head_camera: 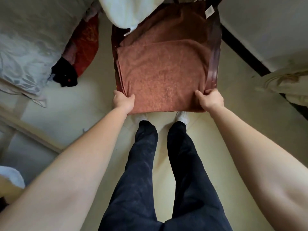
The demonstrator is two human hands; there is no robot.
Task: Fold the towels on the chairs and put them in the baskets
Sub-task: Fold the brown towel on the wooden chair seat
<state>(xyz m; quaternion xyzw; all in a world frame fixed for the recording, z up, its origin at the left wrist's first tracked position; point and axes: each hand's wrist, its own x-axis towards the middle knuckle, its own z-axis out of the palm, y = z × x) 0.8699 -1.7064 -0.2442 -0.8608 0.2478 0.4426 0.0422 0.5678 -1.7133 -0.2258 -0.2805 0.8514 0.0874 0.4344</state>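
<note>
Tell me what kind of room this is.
Probably a bedroom in a home: grey leaf-patterned bedding on the left, loose clothes heaped beside it, and a dark wooden chair carrying a folded rust towel.

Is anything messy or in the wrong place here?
Yes. A black cloth and a red cloth lie crumpled on the floor left of the chair. The brown towel, gripped by the left hand and the right hand, looks neatly folded.
</note>
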